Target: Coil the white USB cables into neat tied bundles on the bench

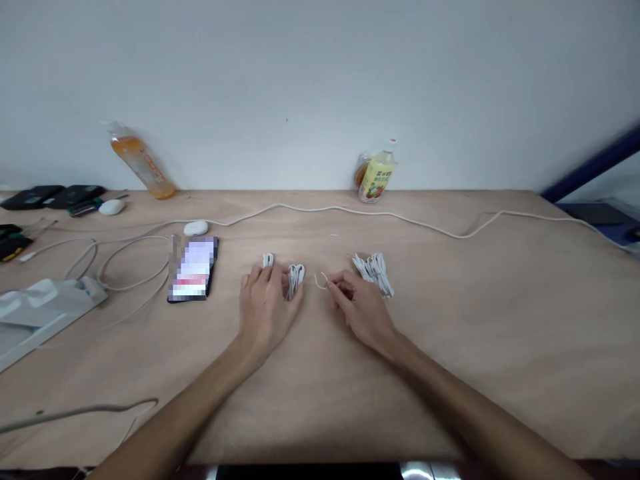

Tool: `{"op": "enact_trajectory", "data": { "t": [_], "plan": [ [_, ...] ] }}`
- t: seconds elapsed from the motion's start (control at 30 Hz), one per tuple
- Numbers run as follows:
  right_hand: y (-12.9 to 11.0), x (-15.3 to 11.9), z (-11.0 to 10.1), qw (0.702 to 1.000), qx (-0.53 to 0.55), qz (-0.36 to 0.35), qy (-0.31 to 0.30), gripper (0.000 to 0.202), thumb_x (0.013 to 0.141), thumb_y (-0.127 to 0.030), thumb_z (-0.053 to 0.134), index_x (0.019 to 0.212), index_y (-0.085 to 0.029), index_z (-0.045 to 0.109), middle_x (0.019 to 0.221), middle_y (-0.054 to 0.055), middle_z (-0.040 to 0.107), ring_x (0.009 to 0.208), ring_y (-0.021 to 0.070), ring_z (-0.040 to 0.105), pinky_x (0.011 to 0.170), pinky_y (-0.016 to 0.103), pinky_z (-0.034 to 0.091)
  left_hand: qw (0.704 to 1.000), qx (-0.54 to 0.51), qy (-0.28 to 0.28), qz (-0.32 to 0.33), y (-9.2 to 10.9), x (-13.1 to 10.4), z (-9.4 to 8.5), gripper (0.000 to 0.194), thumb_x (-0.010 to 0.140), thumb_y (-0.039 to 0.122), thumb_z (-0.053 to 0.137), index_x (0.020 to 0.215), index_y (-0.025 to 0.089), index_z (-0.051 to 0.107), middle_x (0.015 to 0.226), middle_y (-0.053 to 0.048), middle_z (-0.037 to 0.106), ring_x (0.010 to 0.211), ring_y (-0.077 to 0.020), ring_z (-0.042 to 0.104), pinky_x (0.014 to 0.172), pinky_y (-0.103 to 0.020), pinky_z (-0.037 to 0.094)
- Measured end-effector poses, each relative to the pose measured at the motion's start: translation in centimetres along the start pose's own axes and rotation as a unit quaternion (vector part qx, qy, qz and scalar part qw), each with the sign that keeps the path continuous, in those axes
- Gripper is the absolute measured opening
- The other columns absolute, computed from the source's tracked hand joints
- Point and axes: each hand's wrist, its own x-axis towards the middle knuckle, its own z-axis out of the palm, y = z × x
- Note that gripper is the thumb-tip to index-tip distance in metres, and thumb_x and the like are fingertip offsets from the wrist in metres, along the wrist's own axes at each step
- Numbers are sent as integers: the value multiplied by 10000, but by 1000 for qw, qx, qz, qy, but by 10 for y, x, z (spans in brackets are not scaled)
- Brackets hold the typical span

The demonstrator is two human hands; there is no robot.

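Note:
On the wooden table, my left hand (264, 301) rests palm down over white cable bundles, its fingers bent around them. One coiled bundle (296, 280) shows between its thumb and index finger, and the end of another (269, 259) sticks out past the fingertips. My right hand (356, 303) pinches a short, thin white tie (321, 283) between thumb and index finger; the tie's curved ends point left, toward the left hand. Just beyond the right hand lies a pile of white cable bundles (376, 272), partly hidden by that hand.
A phone (194, 269) and a white oval case (195, 229) lie to the left, near a power strip (45, 303) and loose cables. A long white cable (330, 209) crosses the back. An orange bottle (143, 165) and a yellow-labelled bottle (378, 176) stand by the wall.

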Motion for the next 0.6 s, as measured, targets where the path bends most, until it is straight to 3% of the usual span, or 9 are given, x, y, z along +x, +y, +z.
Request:
{"op": "enact_trajectory", "data": {
  "t": [0.2, 0.33, 0.47, 0.6],
  "plan": [
    [2, 2, 0, 998, -60, -15, -4, 210, 1040, -336, 551, 896, -231, 662, 598, -30, 678, 471, 165, 577, 552, 275, 408, 998, -33, -48, -9, 1, 0, -3, 196, 925, 298, 732, 1094, 199, 725, 911, -78, 801, 1028, -348, 669, 916, -448, 440],
    [7, 2, 1, 985, -153, -65, 39, 191, 1040, -299, 569, 926, -226, 703, 630, -10, 711, 552, 186, 646, 588, 275, 412, 996, -64, -64, -23, 2, 1, -5, 223, 916, 252, 726, 1130, 186, 733, 902, -70, 792, 1011, -337, 657, 903, -435, 420],
    [9, 0, 4, 944, -306, -106, 66, 176, 1042, -246, 584, 992, -204, 747, 779, 53, 803, 652, 218, 730, 584, 283, 380, 993, -74, -79, -40, 4, 0, -5, 265, 916, 227, 734, 1177, 214, 776, 871, -59, 784, 1004, -333, 644, 897, -431, 391],
    [0, -2, 6, 890, -448, -84, 31, 206, 1053, -214, 570, 970, -196, 758, 901, 113, 838, 700, 247, 764, 553, 304, 325, 992, -72, -95, -50, 7, 0, -5, 238, 935, 228, 727, 1157, 238, 812, 851, -58, 788, 992, -329, 639, 882, -426, 366]
  ]
}}
